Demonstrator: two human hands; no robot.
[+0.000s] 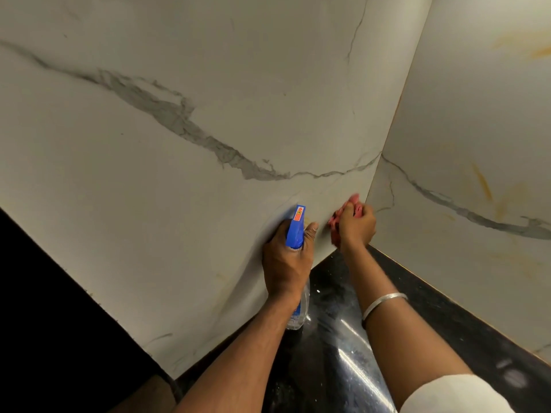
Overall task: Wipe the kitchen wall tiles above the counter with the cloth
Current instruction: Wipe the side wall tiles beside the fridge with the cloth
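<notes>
Now my right hand (356,226) has its fingers bunched around the pink cloth (338,222), pressing it against the wall tiles (208,84) low in the corner, just above the black table (337,293). My left hand (286,260) grips the spray bottle (296,225), fingers wrapped round its blue head; its clear body looks to hold some liquid, though my wrist hides most of it.

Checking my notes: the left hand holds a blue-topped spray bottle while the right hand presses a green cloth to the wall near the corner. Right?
Not quite. In the head view the cloth in the right hand is pink-red, not green. The left hand does hold the blue-topped spray bottle, near the corner.
</notes>
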